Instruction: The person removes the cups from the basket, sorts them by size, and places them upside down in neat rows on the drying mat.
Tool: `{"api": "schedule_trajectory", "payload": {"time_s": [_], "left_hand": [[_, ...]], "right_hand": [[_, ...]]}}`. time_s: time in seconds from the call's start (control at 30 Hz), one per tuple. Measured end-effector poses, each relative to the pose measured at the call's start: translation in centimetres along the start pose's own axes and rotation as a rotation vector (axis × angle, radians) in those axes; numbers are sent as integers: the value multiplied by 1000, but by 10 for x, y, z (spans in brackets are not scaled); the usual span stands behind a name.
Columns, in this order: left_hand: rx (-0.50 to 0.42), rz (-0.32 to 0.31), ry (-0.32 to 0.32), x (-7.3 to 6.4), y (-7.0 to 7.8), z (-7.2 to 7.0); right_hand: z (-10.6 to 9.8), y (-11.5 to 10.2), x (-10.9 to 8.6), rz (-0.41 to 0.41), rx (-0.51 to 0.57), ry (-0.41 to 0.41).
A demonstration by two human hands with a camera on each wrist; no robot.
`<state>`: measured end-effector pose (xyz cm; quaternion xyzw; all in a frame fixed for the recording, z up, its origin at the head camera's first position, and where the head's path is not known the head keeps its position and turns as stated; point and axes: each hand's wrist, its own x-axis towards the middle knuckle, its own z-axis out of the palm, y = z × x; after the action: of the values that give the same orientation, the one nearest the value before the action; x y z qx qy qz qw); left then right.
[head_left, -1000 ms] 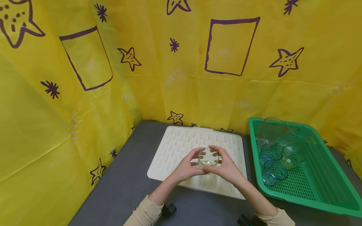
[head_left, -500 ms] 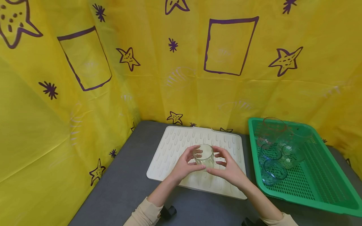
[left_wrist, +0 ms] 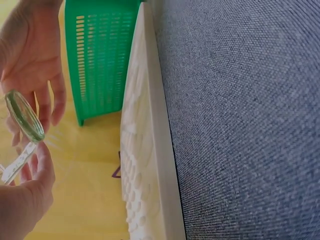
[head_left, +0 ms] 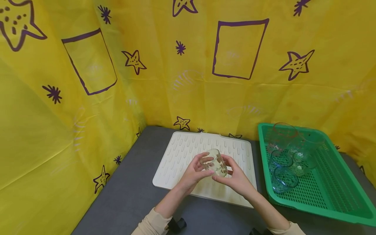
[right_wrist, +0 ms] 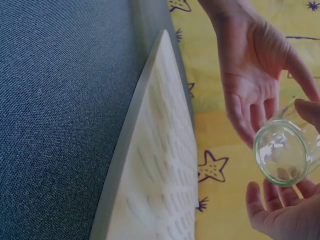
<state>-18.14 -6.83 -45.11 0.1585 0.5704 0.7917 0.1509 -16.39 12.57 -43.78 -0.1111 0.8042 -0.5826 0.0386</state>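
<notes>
A clear, faintly green-tinted glass tumbler [head_left: 216,165] is tilted between the two hands, its mouth towards the upper left. My left hand [head_left: 190,175] holds it near the rim, fingers on the far side and thumb in front. Around the lower part, my right hand [head_left: 238,179] grips with its thumb in front and fingers behind. The round base of the tumbler [right_wrist: 282,152] faces the camera in the right wrist view. Below the tumbler lies a cream drying mat [head_left: 173,160] with raised ridges; the glass is held above it.
At the right stands a green perforated basket [head_left: 337,209] with several glasses, including a blue tumbler [head_left: 284,180] and a red-rimmed glass [head_left: 285,133]. The dark grey table [head_left: 132,182] meets yellow patterned cloth [head_left: 182,98] at the back and left.
The tumbler has turned in the hands, from its mouth facing the head camera to a tilt towards the upper left. Both hands have shifted around it; mat and basket stay put.
</notes>
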Motion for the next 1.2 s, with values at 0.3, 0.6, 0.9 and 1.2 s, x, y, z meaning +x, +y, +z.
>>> {"api": "schedule_trajectory", "payload": {"time_s": [0.3, 0.6, 0.9, 1.2], "left_hand": [[144, 17, -76, -1, 6, -7], [338, 19, -137, 3, 19, -16], [411, -8, -116, 2, 17, -17], [280, -3, -76, -1, 13, -19]], "right_hand": [[-9, -3, -2, -127, -165, 23], [-19, -2, -4, -275, -357, -17], [-19, -1, -7, -273, -349, -60], [-18, 5, -6, -105, -35, -100]]}}
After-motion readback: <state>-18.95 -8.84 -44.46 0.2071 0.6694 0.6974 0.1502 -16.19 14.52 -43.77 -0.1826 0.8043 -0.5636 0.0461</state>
